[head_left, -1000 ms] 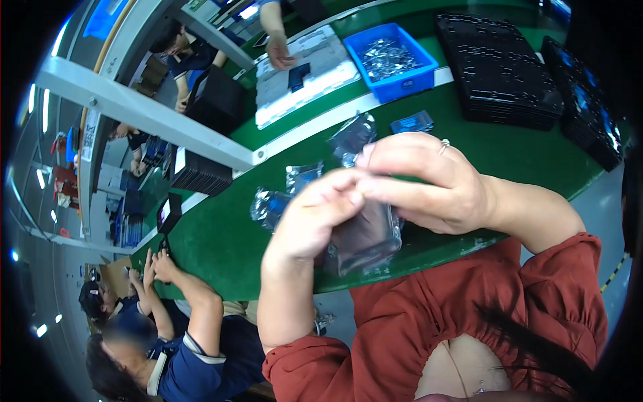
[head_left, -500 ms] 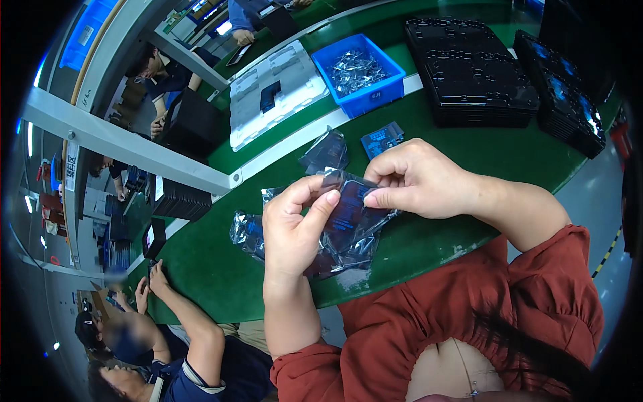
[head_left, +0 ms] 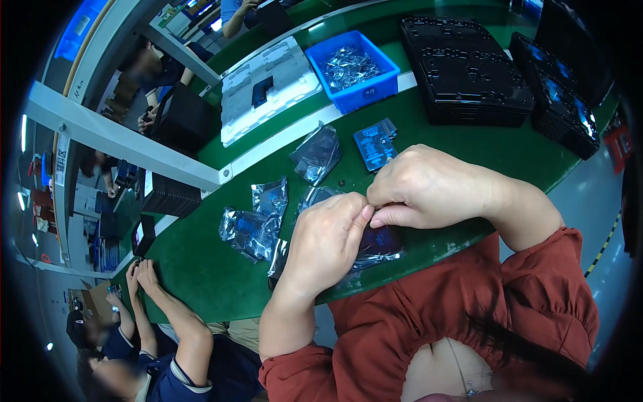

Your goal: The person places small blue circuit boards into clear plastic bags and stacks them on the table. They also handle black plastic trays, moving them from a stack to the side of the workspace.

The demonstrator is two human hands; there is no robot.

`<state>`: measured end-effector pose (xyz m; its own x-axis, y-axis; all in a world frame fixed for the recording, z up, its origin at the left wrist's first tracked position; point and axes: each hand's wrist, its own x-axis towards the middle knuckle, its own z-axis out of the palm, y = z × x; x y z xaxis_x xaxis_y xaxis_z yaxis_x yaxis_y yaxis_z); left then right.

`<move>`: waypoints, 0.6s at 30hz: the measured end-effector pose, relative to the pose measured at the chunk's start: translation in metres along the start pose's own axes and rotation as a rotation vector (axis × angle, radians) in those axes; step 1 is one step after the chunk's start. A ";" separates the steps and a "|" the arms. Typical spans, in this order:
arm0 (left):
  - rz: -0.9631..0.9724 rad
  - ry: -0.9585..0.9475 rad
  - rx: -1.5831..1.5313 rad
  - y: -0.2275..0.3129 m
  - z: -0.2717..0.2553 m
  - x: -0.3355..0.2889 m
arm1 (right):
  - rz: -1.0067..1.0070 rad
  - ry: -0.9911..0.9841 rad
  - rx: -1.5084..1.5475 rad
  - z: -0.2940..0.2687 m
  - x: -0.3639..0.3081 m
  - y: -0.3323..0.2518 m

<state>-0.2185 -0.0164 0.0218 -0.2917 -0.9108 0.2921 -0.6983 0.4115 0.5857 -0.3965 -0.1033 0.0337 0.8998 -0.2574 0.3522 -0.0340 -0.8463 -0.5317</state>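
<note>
My left hand [head_left: 329,242] and my right hand [head_left: 432,191] meet at the near table edge, thumbs and fingertips pinched close together. Between them they grip the upper edge of a shiny see-through antistatic bag [head_left: 380,242], whose dark contents show below my fingers. The exact spot of the grip is hidden by my knuckles. Just beyond my right hand lies a flat blue-and-dark module [head_left: 374,146] with light print. More bagged pieces lie left of my left hand, among them a crumpled bag [head_left: 251,231] and, farther off, another silvery bag [head_left: 316,155].
A blue bin [head_left: 355,74] full of small silvery packets stands at the back, beside a pale grey tray [head_left: 268,84]. Black trays [head_left: 469,74] are stacked at the right. A white metal frame [head_left: 134,137] rises at the left. Co-workers sit along the left and across the table.
My hands have drawn together and turned knuckles-up over the bag's edge. The bag now sits lower, partly behind my left hand, uncovering the bags on the left.
</note>
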 end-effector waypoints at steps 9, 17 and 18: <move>-0.037 -0.094 -0.345 0.002 -0.014 0.001 | -0.484 0.146 -0.310 -0.004 0.000 -0.008; -0.329 0.423 -0.480 -0.021 -0.028 -0.008 | -0.888 0.177 -0.305 0.017 -0.028 -0.056; -0.273 0.479 -0.547 -0.025 -0.036 -0.012 | -0.827 0.184 -0.314 0.018 -0.026 -0.054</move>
<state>-0.1736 -0.0147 0.0311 0.2458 -0.9199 0.3056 -0.2462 0.2457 0.9376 -0.4100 -0.0428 0.0398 0.6065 0.4422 0.6608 0.4512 -0.8757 0.1719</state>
